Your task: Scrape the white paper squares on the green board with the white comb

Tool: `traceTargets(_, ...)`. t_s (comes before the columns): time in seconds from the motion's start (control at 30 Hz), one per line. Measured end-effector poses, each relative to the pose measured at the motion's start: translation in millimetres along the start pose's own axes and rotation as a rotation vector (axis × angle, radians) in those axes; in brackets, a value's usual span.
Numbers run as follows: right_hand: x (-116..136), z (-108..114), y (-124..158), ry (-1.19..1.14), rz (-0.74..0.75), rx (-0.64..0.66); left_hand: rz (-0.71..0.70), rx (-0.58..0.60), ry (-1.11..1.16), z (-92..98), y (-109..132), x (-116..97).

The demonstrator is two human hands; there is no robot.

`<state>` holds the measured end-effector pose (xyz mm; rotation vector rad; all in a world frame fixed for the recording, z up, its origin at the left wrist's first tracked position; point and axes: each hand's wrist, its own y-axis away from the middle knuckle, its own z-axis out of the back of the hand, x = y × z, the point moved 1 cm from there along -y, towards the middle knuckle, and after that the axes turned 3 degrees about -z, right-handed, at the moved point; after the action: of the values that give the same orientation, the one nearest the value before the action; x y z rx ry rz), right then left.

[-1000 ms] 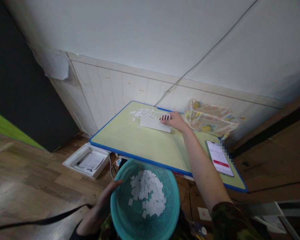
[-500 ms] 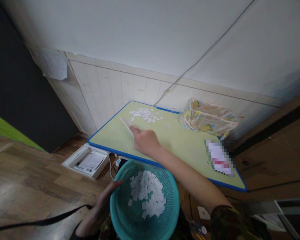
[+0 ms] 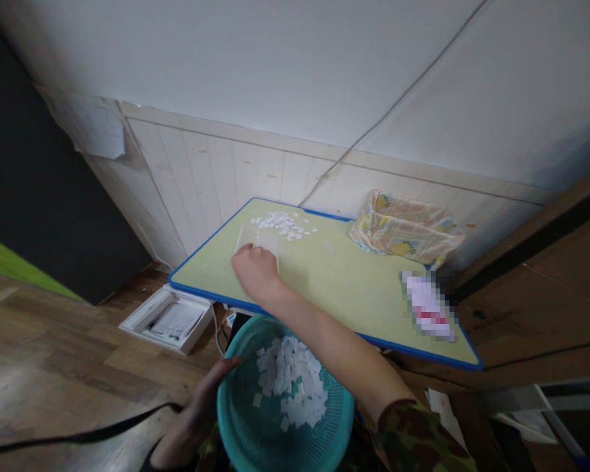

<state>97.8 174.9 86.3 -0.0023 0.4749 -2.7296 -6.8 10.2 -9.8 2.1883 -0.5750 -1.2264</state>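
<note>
My left hand [image 3: 209,390] grips the left rim of a round teal plastic basket [image 3: 238,432], its thumb over the edge. Many small white paper-like squares [image 3: 299,387] lie in the bottom of the basket. Over the folding table [image 3: 334,295], my right hand [image 3: 258,272] is closed on a thin, pale, see-through rectangular sheet [image 3: 265,240] with small marks along its far edge. Its exact kind does not show. Just beyond the sheet, a loose patch of white squares [image 3: 285,224] is spread on the yellow-green top.
A cloth-lined basket [image 3: 403,229] with a fruit pattern stands at the table's back right. A pixelated flat item [image 3: 427,308] lies near the right edge. An open white box [image 3: 170,321] sits on the floor at left. Cardboard boxes [image 3: 531,308] stand on the right.
My right hand has moved slightly left and turned the thin sheet from edge-on so its broad face shows. My left hand still holds the teal basket in about the same place.
</note>
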Motion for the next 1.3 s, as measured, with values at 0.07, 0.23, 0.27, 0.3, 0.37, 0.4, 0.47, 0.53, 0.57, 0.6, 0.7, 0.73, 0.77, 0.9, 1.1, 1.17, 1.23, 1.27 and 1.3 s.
traceTargets(0.07,1.7,-1.6,-5.1,0.003,-0.002,-0.022,0.014,0.016,0.001,0.1,-0.6,0.4)
traceTargets(0.23,3.8,-4.9,-14.4,0.037,-0.038,-0.024,-0.019,0.032,0.011,9.8,-8.3,3.7)
traceTargets(0.27,3.8,-4.2,-15.2,0.038,-0.040,-0.004,-0.031,0.027,0.012,11.9,-9.4,4.4)
traceTargets(0.3,3.6,-2.9,-15.5,0.034,-0.037,0.018,-0.040,0.025,0.013,13.3,-10.0,5.0)
traceTargets(0.37,2.8,1.4,-14.0,0.018,-0.037,0.058,-0.038,0.029,0.014,13.3,-9.5,5.2)
traceTargets(0.4,2.4,4.2,-12.0,0.005,-0.041,0.076,-0.030,0.029,0.011,12.0,-8.4,4.7)
traceTargets(0.47,1.5,10.2,-6.0,-0.029,-0.053,0.103,-0.011,0.027,0.004,7.5,-5.4,2.8)
traceTargets(0.53,0.9,15.8,2.1,-0.057,-0.060,0.114,0.012,0.013,-0.005,2.2,-1.9,0.4)
traceTargets(0.57,0.4,18.1,6.6,-0.062,-0.062,0.119,0.021,0.009,-0.006,-0.3,-0.2,-0.7)
traceTargets(0.6,-0.3,20.0,11.1,-0.059,-0.061,0.124,0.029,0.006,-0.007,-2.4,1.4,-1.7)
traceTargets(0.7,-5.1,23.7,24.0,-0.039,-0.061,0.141,0.053,0.010,-0.022,-5.7,4.6,-3.1)
traceTargets(0.73,-7.9,24.4,27.9,-0.033,-0.065,0.145,0.056,0.012,-0.028,-5.4,4.7,-3.0)
traceTargets(0.77,-11.4,25.1,31.8,-0.026,-0.072,0.148,0.057,0.013,-0.035,-4.5,4.2,-2.6)
traceTargets(0.9,-34.1,27.5,48.0,0.019,-0.122,0.154,0.021,0.052,-0.030,3.5,-2.0,0.8)
traceTargets(1.1,-97.8,30.4,69.6,0.126,-0.231,0.118,0.007,0.021,-0.045,5.8,-0.8,0.6)
traceTargets(1.17,-122.3,30.5,74.6,0.130,-0.297,0.110,0.021,0.013,-0.048,3.0,2.7,-1.0)
traceTargets(1.23,-143.9,30.7,78.8,0.101,-0.337,0.067,0.035,0.028,-0.035,1.4,4.1,-1.6)
traceTargets(1.27,-153.1,31.0,80.7,0.083,-0.357,0.041,0.040,0.038,-0.027,1.3,3.9,-1.5)
traceTargets(1.3,-161.3,31.4,82.4,0.065,-0.376,0.010,0.042,0.045,-0.020,1.5,3.1,-1.2)
